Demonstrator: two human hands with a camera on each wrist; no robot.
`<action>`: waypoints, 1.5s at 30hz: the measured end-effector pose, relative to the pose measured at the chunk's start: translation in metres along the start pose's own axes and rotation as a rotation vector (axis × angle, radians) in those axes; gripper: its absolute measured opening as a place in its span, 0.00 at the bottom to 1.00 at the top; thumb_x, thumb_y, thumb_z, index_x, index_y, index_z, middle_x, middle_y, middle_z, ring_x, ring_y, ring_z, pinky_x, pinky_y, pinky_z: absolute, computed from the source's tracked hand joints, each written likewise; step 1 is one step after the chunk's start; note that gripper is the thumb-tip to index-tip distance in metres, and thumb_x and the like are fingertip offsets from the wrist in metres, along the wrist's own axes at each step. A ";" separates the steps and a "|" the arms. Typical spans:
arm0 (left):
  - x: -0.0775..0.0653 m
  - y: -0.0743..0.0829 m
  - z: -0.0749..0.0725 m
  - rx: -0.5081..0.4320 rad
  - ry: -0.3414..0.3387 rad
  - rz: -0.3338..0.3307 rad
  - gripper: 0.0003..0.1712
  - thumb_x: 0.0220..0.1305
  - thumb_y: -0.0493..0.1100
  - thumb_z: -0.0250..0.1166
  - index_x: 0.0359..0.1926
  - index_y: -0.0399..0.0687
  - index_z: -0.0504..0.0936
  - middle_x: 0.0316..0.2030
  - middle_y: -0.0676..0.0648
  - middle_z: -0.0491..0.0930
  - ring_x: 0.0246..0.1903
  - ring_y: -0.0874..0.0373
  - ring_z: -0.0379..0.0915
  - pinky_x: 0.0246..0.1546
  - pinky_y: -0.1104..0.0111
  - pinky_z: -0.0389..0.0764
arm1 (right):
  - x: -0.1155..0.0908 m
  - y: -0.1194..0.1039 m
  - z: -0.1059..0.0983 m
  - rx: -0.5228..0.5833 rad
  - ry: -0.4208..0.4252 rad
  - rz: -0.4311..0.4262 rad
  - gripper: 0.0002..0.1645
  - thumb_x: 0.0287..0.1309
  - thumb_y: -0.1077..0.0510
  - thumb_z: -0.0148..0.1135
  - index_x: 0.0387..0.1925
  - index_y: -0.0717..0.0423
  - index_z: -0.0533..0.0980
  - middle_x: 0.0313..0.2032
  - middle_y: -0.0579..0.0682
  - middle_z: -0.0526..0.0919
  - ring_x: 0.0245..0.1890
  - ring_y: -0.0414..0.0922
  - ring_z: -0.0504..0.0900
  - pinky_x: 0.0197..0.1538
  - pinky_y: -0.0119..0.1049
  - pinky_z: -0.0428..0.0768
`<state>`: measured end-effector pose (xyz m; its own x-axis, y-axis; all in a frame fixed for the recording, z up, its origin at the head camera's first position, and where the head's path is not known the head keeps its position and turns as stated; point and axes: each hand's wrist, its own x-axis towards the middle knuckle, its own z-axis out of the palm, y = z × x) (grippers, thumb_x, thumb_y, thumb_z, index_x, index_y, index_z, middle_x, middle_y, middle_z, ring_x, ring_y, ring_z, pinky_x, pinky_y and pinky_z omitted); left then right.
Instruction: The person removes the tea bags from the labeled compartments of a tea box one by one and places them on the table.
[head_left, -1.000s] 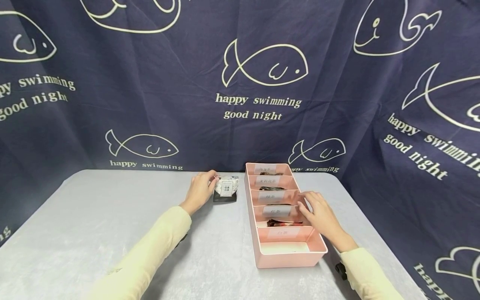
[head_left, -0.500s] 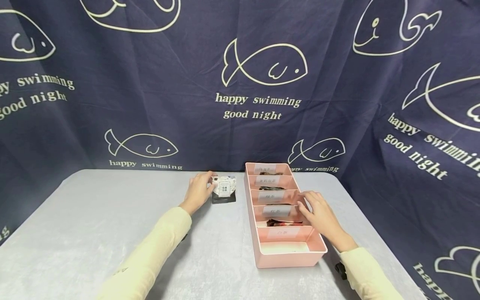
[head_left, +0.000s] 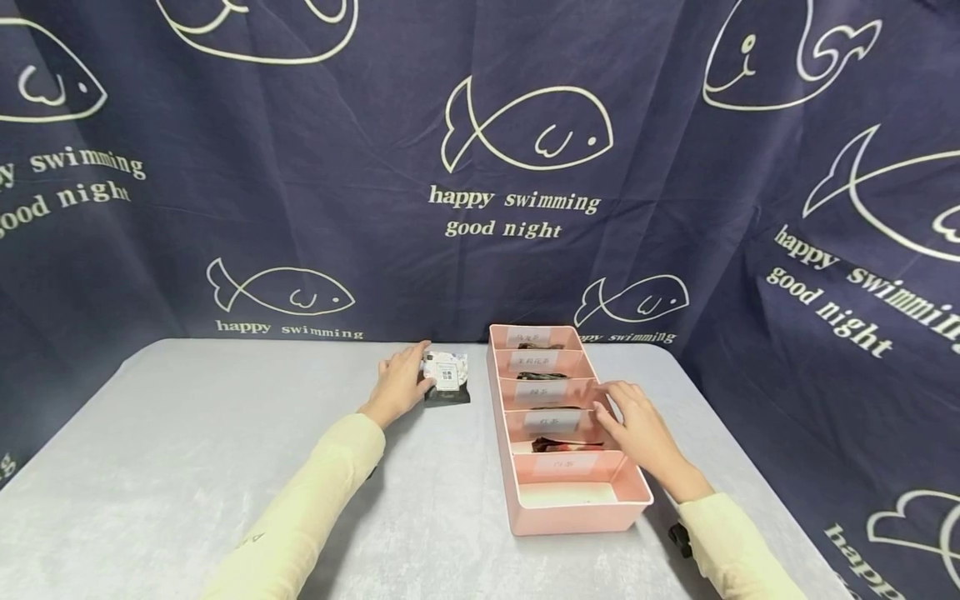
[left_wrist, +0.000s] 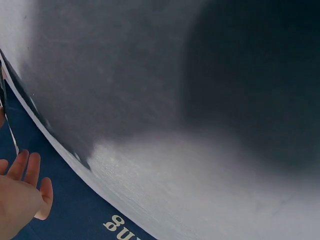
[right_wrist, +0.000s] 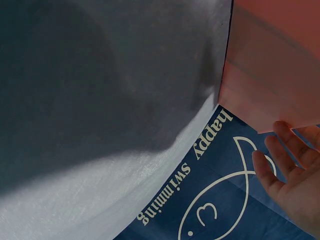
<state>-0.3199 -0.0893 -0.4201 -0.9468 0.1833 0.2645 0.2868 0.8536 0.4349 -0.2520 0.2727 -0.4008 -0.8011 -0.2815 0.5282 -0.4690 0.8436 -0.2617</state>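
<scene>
My left hand (head_left: pixel 422 367) holds a small white packet (head_left: pixel 446 371) between thumb and fingers. The packet sits on top of a black packet (head_left: pixel 450 395) on the grey table, just left of the pink tray (head_left: pixel 572 517). The tray has several labelled compartments, and some hold dark packets (head_left: pixel 564 444). My right hand (head_left: pixel 613 406) rests with relaxed fingers on the tray's right rim, holding nothing. The left wrist view shows only part of my left hand (left_wrist: pixel 21 194) at the table's edge. The right wrist view shows my right hand (right_wrist: pixel 292 176) beside the tray's wall (right_wrist: pixel 272 70).
The grey table (head_left: pixel 187 450) runs wide to the left and front of the tray. A dark blue curtain (head_left: pixel 480 167) with white fish prints hangs close behind and to the right. The table's right edge lies just past the tray.
The white packet has shifted slightly left and tilted in my left hand's grip. My right hand has stayed on the tray's rim.
</scene>
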 end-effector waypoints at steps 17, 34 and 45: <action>-0.005 0.011 -0.012 -0.029 -0.017 0.133 0.32 0.61 0.46 0.59 0.65 0.48 0.60 0.61 0.43 0.66 0.59 0.44 0.62 0.52 0.52 0.61 | 0.000 0.000 0.001 -0.001 0.006 0.001 0.14 0.56 0.58 0.57 0.42 0.62 0.75 0.41 0.56 0.79 0.44 0.51 0.73 0.48 0.50 0.71; -0.029 0.060 -0.025 -0.003 0.022 0.488 0.21 0.62 0.49 0.57 0.56 0.50 0.71 0.51 0.51 0.75 0.54 0.53 0.67 0.56 0.56 0.63 | -0.001 0.000 0.001 -0.001 -0.002 0.007 0.13 0.56 0.58 0.56 0.41 0.61 0.75 0.41 0.55 0.78 0.44 0.52 0.73 0.49 0.50 0.71; -0.044 0.094 -0.020 0.093 -0.011 0.635 0.20 0.63 0.50 0.55 0.55 0.51 0.71 0.50 0.53 0.75 0.50 0.58 0.66 0.56 0.61 0.65 | -0.001 -0.002 0.000 -0.003 0.014 -0.008 0.14 0.56 0.58 0.57 0.41 0.62 0.75 0.40 0.56 0.79 0.44 0.51 0.73 0.48 0.49 0.70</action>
<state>-0.2481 -0.0267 -0.3740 -0.5979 0.6720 0.4369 0.7791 0.6154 0.1196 -0.2502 0.2714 -0.4005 -0.7919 -0.2821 0.5415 -0.4744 0.8426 -0.2548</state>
